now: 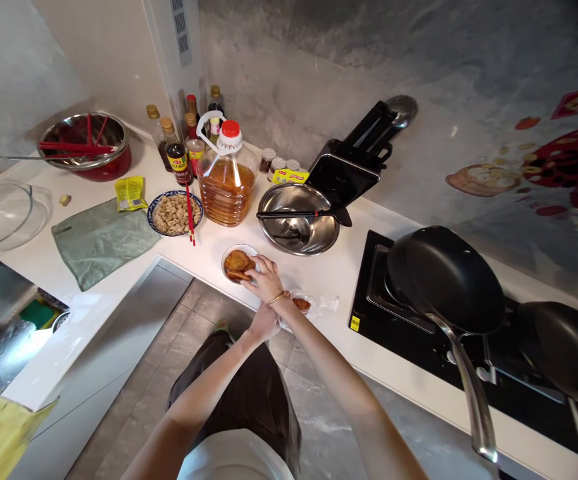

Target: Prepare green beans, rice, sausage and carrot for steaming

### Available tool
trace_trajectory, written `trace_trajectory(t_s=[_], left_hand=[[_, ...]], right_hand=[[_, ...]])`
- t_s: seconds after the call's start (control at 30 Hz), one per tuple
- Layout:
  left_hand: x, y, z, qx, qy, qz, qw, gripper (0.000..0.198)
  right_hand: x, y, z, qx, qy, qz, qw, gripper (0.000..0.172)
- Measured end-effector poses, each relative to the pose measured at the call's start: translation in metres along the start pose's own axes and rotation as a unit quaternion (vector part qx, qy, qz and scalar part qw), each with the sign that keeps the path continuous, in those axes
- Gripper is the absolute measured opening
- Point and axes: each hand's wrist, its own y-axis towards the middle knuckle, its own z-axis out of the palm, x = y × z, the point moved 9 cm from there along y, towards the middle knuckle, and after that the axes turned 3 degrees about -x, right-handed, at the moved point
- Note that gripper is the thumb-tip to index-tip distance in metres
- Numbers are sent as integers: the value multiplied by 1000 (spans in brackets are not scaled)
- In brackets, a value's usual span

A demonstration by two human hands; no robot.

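In the head view, the only view available, we located the right hand [266, 279] over a small white bowl [252, 253] near the front edge of the white worktop [333, 272]. The bowl contained browned slices [239, 260], stacked one over another. The right hand's fingers were set in a narrow curl, with the fingertips at the right-hand edge of the slices; we could not tell whether they pinched a slice or merely touched it. We found the left hand [265, 323] below the right wrist, beside a clear plastic bag [326, 304]. Its fingers were largely hidden, so we could not tell whether its grip was closed on the bag. A further browned piece [301, 305] showed at the bag, just right of the right wrist, which carried a gold-coloured bangle [277, 299]. Behind the small bowl we noted an oil jug [226, 195] with a red cap, and to its left a blue-patterned bowl [150, 212] of pale chopped pieces, with red chopsticks [189, 213] across its rim. To the right stood a stainless-steel bowl [321, 232] with a black spatula [289, 215] laid across it, and farther right a black wok [443, 280] rested on the hob [369, 300].
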Motion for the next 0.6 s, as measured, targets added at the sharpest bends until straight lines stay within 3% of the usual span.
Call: trace_trajectory(t_s=[0.2, 0.4, 0.6], left_hand=[[4, 0, 5, 12, 9, -20, 1000, 60], [7, 0, 13, -19, 24, -6, 1000, 54], [10, -3, 16, -34, 13, 1, 999, 57]], right_hand=[[-21, 16, 7, 47, 14, 90, 995, 18], [-45, 37, 9, 108, -46, 149, 982, 20], [-59, 34, 14, 76, -41, 148, 985, 16]])
